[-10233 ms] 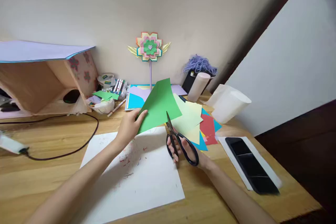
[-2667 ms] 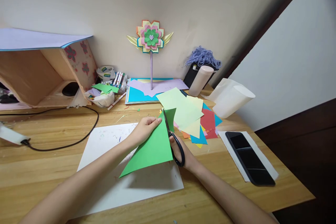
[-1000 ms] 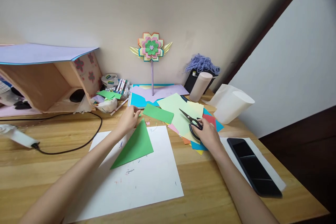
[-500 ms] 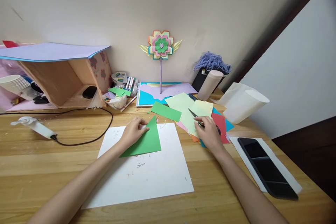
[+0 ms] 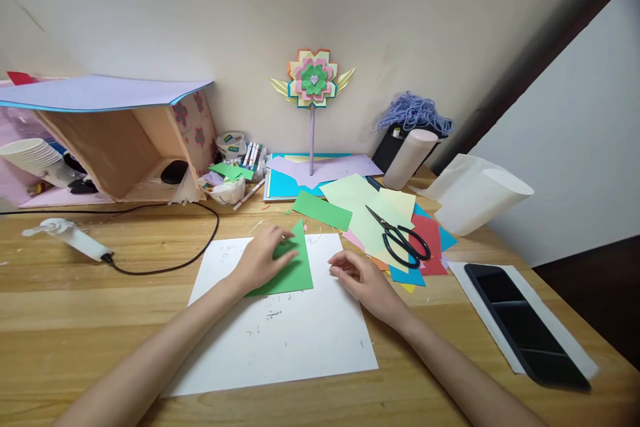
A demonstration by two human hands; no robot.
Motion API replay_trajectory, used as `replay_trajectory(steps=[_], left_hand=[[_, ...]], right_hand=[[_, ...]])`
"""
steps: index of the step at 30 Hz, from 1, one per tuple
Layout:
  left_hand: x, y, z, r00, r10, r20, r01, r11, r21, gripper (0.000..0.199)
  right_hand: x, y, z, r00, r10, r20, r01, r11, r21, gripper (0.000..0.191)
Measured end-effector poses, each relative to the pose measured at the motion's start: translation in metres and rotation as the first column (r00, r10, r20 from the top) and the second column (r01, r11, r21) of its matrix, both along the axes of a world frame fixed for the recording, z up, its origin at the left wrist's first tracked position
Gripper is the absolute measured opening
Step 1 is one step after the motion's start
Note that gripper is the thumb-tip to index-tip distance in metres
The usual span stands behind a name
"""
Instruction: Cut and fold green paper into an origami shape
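Observation:
A green triangular piece of paper point(image 5: 295, 273) lies on a white sheet point(image 5: 280, 353) with small marks on it. My left hand point(image 5: 265, 257) rests over the green paper's left part, its fingers apart and partly covering it. To the right, my right hand point(image 5: 365, 280) hovers by the white sheet's right edge with nothing in it, fingers curled and slightly apart. Black-handled scissors point(image 5: 397, 235) lie on the pile of coloured paper point(image 5: 350, 203), blades pointing up and left.
A paper flower point(image 5: 314, 80) on a stem stands at the back. Left are an open box point(image 5: 193, 140), markers point(image 5: 253, 155) and a white glue gun point(image 5: 75, 240) with a black cord. Right are a tube point(image 5: 410, 160), a paper roll point(image 5: 480, 203) and a phone point(image 5: 525, 327).
My right hand has let go of the scissors and moved left and down towards the green paper. The fingers of my left hand have spread. The view has shifted slightly.

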State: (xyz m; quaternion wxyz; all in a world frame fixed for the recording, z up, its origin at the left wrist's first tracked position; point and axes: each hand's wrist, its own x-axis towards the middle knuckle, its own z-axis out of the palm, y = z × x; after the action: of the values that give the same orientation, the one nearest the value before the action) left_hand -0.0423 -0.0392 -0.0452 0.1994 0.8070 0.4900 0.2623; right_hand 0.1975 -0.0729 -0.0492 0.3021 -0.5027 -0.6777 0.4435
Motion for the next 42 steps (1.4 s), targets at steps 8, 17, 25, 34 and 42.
replay_trajectory(steps=[8,17,25,34,42], left_hand=[[0.009,-0.025,0.013,0.885,-0.399,-0.241,0.410,0.912,-0.006,0.041],[0.013,-0.026,-0.001,0.892,-0.346,-0.292,0.360,0.933,-0.008,0.025],[-0.001,-0.018,0.015,0.958,-0.287,0.007,0.281,0.933,-0.223,0.041],[-0.006,-0.015,0.013,0.946,-0.309,0.101,0.325,0.916,-0.235,0.047],[-0.005,-0.014,0.009,0.940,-0.308,0.146,0.335,0.916,-0.222,0.042]], right_hand=[[0.005,0.003,0.002,0.999,-0.027,0.017,0.027,0.999,-0.019,0.018],[0.004,0.003,0.002,0.999,-0.014,0.047,0.012,1.000,0.026,0.018],[0.003,0.001,0.009,0.997,0.016,0.071,-0.019,0.999,0.045,0.018],[0.002,0.002,0.006,0.995,0.034,0.090,-0.039,0.998,0.051,0.019],[0.004,0.002,0.005,0.995,0.037,0.089,-0.042,0.998,0.048,0.019]])
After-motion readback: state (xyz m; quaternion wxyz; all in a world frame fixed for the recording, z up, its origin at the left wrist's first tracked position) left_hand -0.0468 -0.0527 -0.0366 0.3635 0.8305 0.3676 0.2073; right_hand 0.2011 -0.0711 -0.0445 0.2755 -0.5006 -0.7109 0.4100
